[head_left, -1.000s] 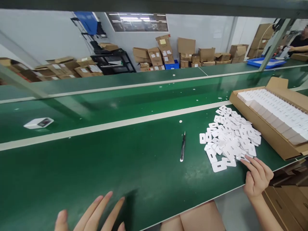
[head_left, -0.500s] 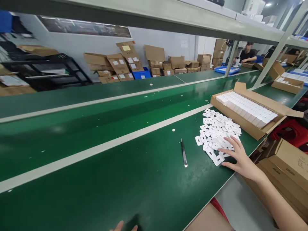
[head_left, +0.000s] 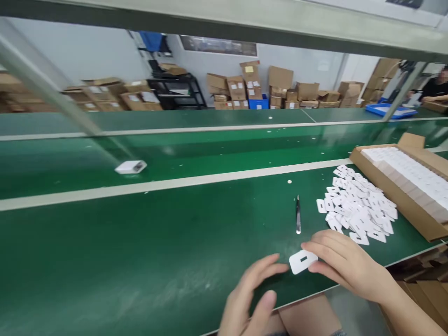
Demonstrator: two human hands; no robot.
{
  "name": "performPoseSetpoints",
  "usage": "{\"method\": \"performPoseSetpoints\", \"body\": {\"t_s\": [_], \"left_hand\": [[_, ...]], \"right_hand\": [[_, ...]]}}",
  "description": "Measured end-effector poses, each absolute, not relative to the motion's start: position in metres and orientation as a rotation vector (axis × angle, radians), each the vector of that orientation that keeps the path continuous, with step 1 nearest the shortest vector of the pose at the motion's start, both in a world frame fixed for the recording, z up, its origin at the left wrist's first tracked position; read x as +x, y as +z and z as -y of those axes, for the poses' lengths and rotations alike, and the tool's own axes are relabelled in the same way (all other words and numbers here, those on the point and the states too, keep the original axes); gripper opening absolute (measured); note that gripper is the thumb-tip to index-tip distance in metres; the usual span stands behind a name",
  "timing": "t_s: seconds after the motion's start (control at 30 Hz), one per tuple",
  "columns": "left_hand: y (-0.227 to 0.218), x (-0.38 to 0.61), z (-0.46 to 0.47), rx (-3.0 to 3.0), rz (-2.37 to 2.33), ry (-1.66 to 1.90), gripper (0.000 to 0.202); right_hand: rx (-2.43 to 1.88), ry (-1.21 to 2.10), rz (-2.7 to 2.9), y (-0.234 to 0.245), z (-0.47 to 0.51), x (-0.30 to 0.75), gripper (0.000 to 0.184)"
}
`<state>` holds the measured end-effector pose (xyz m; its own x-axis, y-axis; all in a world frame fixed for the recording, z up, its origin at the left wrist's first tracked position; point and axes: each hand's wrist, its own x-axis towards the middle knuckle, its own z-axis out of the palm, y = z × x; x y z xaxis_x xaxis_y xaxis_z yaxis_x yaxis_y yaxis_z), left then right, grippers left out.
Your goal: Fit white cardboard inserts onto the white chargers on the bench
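Observation:
Between the thumb and fingers of my right hand (head_left: 345, 261) is a white rounded plate with a rectangular slot (head_left: 298, 262), tilted above the green table near its front edge. My left hand (head_left: 254, 296) is open just left of the plate, thumb and fingers apart, with nothing between them. Beyond my right hand lies a loose pile of similar white slotted plates (head_left: 360, 205). A pair of tweezers (head_left: 298, 215) rests on the table left of the pile, tip pointing away from me.
An open cardboard box (head_left: 395, 191) full of rows of white pieces stands right of the pile. Farther left, a small white box-like item (head_left: 130, 167) sits on the green belt (head_left: 210, 156). A metal shelf beam (head_left: 224, 30) crosses overhead. A co-worker (head_left: 436, 88) sits at far right.
My right hand has left the pile and come toward me with one white plate in its fingers. My left hand has come up into view beside it. The camera has turned left.

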<state>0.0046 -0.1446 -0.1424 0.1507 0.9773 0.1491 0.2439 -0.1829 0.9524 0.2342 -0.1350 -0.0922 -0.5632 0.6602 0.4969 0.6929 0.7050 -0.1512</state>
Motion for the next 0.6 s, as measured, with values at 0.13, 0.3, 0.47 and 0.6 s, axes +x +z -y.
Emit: {"method": "performPoseSetpoints", "body": {"t_s": [0.13, 0.3, 0.47, 0.6], "left_hand": [[-0.117, 0.041, 0.145, 1.181, -1.005, 1.000, 0.036], [-0.106, 0.052, 0.143, 0.965, -0.942, 1.101, 0.034], [-0.106, 0.058, 0.150, 0.916, -0.987, 1.119, 0.037], [-0.106, 0.061, 0.154, 0.940, -0.982, 1.138, 0.037]], "right_hand": [[-0.909, -0.209, 2.362, -0.086, 0.134, 0.218, 0.024], [-0.894, -0.481, 2.360, -0.091, 0.135, 0.234, 0.032], [-1.320, -0.697, 2.057, -0.093, 0.129, 0.275, 0.033], [-1.320, -0.358, 1.798, -0.089, 0.144, 0.293, 0.013]]}}
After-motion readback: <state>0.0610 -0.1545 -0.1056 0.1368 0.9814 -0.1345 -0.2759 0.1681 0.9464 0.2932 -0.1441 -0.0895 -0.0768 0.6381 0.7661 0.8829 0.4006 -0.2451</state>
